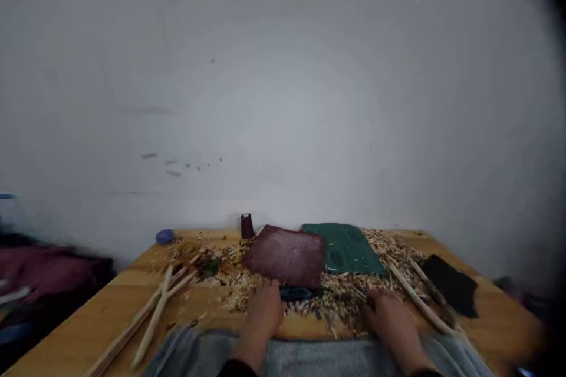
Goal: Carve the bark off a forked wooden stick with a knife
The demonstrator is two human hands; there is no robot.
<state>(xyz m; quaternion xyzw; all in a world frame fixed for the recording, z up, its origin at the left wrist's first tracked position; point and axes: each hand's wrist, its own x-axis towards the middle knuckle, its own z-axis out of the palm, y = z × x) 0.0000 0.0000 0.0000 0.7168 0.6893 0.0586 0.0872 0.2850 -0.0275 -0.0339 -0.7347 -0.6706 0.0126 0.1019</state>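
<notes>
Table edge [207,321] under left hand [264,309] and right hand [389,315]

Our left hand [264,309] sits at the near edge of a pine-coloured wooden table [84,324], just beside a small dark blue object [295,293] half-buried in pale wood shavings [342,300]. Our right hand [389,315] is down in those shavings too, near a long pale wooden stick [418,300]. Just ahead of us there's a square maroon sheet [285,256] overlapping a green cutting mat [344,249], plus a dark red thread spool [246,226] standing upright behind them. Pretty messy bench, folks!
</notes>
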